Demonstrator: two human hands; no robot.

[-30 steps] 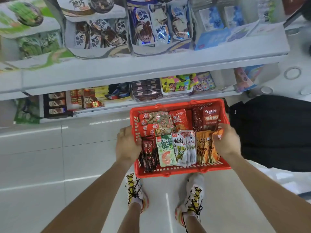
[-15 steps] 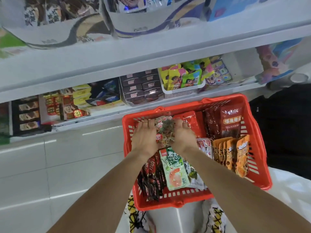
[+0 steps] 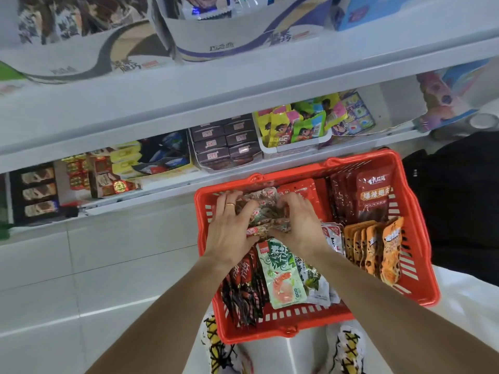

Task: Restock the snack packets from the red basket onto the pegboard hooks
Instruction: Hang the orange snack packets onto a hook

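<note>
A red basket [image 3: 421, 252] stands on the floor by my feet, full of snack packets. Both hands are down in its far left corner. My left hand [image 3: 229, 230] and my right hand [image 3: 299, 225] curl their fingers round a bunch of small mottled red-and-brown packets [image 3: 266, 211] from either side. Below them lie a green packet [image 3: 280, 273] and dark red packets [image 3: 243, 292]. Orange packets [image 3: 378, 249] stand at the right, and dark red pouches [image 3: 372, 195] at the far right. No pegboard hooks are in view.
White shelves [image 3: 243, 85] rise just beyond the basket, holding boxed snacks [image 3: 226, 141], a white tub of bright packets [image 3: 297, 125] and cartons above. A black bag [image 3: 459, 198] sits to the basket's right. White tiled floor [image 3: 94, 279] spreads to the left.
One second ago my hands gripped the basket's two sides; they then moved inside to the far left corner. Now their fingers have closed tighter round the mottled packets, and the view has come closer.
</note>
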